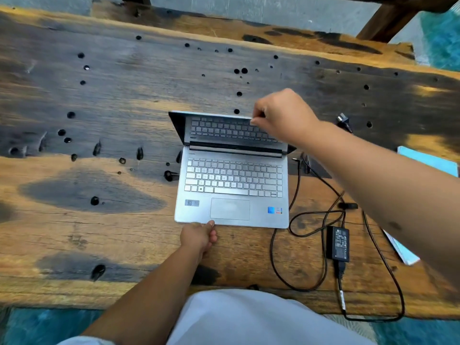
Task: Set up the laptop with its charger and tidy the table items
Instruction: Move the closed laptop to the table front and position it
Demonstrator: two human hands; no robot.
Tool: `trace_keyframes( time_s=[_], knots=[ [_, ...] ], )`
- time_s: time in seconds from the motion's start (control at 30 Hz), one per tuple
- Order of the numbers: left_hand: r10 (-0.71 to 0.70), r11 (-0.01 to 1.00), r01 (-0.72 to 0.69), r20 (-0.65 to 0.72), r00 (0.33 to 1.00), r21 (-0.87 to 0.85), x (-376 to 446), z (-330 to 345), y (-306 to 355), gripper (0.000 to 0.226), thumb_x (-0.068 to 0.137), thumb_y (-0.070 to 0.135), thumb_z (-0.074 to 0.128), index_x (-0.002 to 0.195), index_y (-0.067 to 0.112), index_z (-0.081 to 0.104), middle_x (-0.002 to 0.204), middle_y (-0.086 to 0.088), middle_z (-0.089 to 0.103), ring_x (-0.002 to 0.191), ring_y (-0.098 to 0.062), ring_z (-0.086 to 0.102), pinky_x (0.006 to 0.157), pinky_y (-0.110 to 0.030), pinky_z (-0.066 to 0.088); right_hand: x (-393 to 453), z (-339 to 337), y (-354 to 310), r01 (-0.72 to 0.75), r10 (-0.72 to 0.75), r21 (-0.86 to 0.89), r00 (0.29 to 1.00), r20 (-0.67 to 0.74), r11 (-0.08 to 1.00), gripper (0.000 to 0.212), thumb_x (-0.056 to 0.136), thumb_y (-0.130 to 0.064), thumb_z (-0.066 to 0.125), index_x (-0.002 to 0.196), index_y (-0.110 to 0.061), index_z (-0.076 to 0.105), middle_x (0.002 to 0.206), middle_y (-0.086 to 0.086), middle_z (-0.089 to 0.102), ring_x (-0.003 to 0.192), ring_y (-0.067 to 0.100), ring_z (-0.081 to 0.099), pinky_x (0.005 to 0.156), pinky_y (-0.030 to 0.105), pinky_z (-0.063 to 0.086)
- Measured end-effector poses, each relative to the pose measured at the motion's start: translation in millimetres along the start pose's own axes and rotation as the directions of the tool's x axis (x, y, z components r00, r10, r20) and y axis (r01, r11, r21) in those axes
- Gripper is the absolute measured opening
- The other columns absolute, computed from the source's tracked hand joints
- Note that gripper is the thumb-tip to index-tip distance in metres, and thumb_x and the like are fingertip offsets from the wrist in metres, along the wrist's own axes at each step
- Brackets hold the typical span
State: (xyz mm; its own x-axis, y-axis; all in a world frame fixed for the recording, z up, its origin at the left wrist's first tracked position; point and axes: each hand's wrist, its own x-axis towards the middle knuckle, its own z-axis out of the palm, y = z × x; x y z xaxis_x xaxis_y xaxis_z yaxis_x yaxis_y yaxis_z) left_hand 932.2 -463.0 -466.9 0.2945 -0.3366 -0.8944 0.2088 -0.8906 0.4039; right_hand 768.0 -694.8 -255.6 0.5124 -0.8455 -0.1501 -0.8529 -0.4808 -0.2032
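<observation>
I see the table (99, 125) with the laptop (231, 185) open at its middle. My right hand (281, 113) pinches the lid's top edge; my left hand (199, 236), fingers curled, presses the front edge. The charger (338, 244) lies just right, its cable loose.

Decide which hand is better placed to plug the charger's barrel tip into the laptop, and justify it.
The right hand. The charger tip and charger brick lie beside the laptop's right edge, on that hand's side. The left hand is steadying the front edge.
</observation>
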Motion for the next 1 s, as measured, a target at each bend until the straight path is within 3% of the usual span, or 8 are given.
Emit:
trace_keyframes(
  time_s=[0.1,0.23,0.37,0.6,0.87,1.0],
  knots=[
    [-0.009,1.000,0.009,0.009,1.000,0.011,-1,-1,1,0.020,0.092,0.023,0.069,0.079,0.008,0.063,0.061,-0.003,0.067,0.044,-0.009,0.058,0.040,-0.018,0.044,24,-9,7,-0.077,0.078,0.034,0.997,-0.015,0.996,0.019,0.089,-0.029,0.069,0.087,-0.011,0.073,0.084,0.009,0.074,0.081,0.026,0.068,0.082,0.032,0.053],
    [-0.021,1.000,0.021,0.033,0.999,0.004,-2,-1,2,0.020,0.093,0.023,0.067,0.083,0.007,0.062,0.061,-0.003,0.065,0.043,-0.008,0.057,0.038,-0.017,0.042,54,-13,16,-0.137,0.137,0.018,0.991,-0.006,0.990,0.020,0.089,-0.029,0.071,0.082,-0.010,0.070,0.081,0.011,0.072,0.081,0.028,0.067,0.083,0.035,0.053],
    [-0.035,0.999,0.034,0.041,0.999,0.019,-2,-2,4,0.020,0.093,0.024,0.067,0.088,0.005,0.064,0.063,-0.005,0.066,0.044,-0.009,0.058,0.039,-0.018,0.043,82,-12,23,-0.168,0.169,-0.047,0.985,0.026,0.985,0.024,0.091,-0.028,0.068,0.087,-0.005,0.070,0.087,0.017,0.072,0.087,0.035,0.066,0.082,0.042,0.054],
    [-0.055,0.998,0.057,0.071,0.996,-0.022,-2,-4,4,0.022,0.093,0.024,0.067,0.078,0.010,0.062,0.060,-0.002,0.066,0.044,-0.008,0.057,0.041,-0.018,0.042,116,0,40,-0.214,0.217,-0.070,0.976,0.032,0.974,0.028,0.091,-0.029,0.068,0.098,-0.002,0.071,0.097,0.018,0.070,0.097,0.036,0.064,0.083,0.040,0.053],
    [-0.085,0.996,0.087,0.087,0.993,-0.027,-1,-6,4,0.019,0.091,0.025,0.070,0.083,0.009,0.063,0.059,-0.001,0.067,0.044,-0.007,0.059,0.041,-0.018,0.044,131,13,51,-0.268,0.268,-0.028,0.963,0.025,0.963,0.026,0.092,-0.030,0.067,0.096,-0.004,0.070,0.098,0.018,0.070,0.100,0.036,0.061,0.080,0.039,0.053],
    [-0.093,0.995,0.095,0.077,0.993,-0.028,-2,-6,4,0.019,0.091,0.025,0.070,0.085,0.009,0.063,0.060,-0.001,0.068,0.045,-0.007,0.059,0.041,-0.018,0.044,125,22,55,-0.286,0.286,-0.017,0.958,-0.022,0.958,0.023,0.095,-0.028,0.061,0.107,-0.009,0.067,0.105,0.020,0.067,0.105,0.037,0.059,0.083,0.040,0.053]
  ],
)
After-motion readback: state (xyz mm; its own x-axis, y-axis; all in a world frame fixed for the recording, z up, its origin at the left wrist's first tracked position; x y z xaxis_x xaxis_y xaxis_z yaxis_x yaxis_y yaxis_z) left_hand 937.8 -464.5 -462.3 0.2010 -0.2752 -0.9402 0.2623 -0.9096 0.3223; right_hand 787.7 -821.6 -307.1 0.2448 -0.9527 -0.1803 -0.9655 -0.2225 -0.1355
